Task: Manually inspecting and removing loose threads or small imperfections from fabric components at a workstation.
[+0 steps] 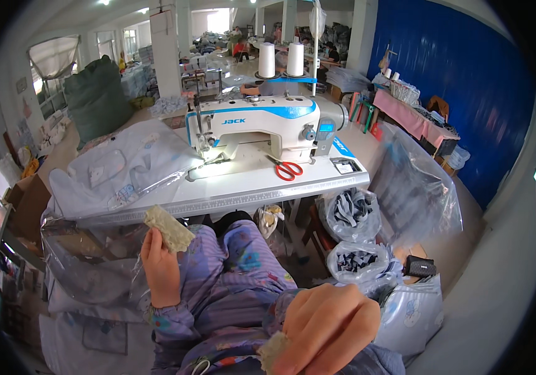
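My left hand is closed around the lower end of a thick, pale yellow-green bread-like slab, held upright above my lap. Its surface looks rough and crumbly. My right hand, large and near the camera at the lower edge, has its fingers bent together round a smaller piece of the same pale bread-like food; the fingers hide part of it. Beyond both hands stands a white and blue sewing machine with its lamp lit. Red-handled scissors lie on its white table.
Pale printed fabric covers the table's left side. Two white thread cones rise behind the machine. Plastic bags of dark cloth strips stand right of my knees, near a black pouch. A clear plastic sheet hangs farther right.
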Motion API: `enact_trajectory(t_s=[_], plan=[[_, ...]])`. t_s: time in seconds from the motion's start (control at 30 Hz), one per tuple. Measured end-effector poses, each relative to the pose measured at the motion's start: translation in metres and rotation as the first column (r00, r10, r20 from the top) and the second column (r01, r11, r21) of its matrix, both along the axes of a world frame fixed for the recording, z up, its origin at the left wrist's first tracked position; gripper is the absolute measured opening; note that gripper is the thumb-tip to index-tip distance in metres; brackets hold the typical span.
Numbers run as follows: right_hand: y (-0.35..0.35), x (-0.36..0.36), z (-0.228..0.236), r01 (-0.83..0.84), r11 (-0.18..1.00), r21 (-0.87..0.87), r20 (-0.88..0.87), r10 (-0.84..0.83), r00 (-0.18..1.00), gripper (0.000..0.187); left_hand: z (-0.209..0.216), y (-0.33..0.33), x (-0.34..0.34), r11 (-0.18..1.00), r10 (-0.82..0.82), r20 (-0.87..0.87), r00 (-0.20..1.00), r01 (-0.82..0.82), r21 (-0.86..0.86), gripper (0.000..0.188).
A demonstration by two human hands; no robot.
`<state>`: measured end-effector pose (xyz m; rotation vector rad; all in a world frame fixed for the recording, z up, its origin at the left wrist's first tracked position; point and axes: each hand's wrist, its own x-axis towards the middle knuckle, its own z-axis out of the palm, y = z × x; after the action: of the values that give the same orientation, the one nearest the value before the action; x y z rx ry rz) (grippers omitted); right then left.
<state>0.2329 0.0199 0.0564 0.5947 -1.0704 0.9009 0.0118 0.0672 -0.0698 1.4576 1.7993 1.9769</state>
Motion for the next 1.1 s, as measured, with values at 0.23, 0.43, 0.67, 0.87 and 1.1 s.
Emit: enact_trajectory(t_s=[0.23,0.43,0.67,0.87,1.1], plan=[[0.025,0.028,0.021,0.002,0.957,0.290,0.253,-0.078,0.964,0.008,0.002,0.000,0.003,0.990,-0.134,0.386,0.912,0.103,0.101,0.029],[0.022,0.018,0.003,-0.028,0.973,0.229,0.138,-0.004,0.990,0.013,-0.002,0.000,0.000,0.986,-0.158,0.444,0.882,0.118,0.117,0.029],[0.023,0.022,0.009,-0.004,0.971,0.237,0.136,-0.029,0.990,0.012,0.002,0.000,0.002,0.988,-0.144,0.415,0.898,0.105,0.116,0.029],[0.026,0.023,0.013,-0.007,0.960,0.280,0.221,-0.058,0.974,0.004,-0.002,0.002,-0.005,0.957,-0.285,0.525,0.802,0.203,0.209,0.028],[0.025,0.030,0.027,-0.038,0.942,0.334,0.258,-0.053,0.965,0.003,-0.001,0.002,-0.003,0.992,-0.116,0.259,0.959,0.098,0.082,0.027]])
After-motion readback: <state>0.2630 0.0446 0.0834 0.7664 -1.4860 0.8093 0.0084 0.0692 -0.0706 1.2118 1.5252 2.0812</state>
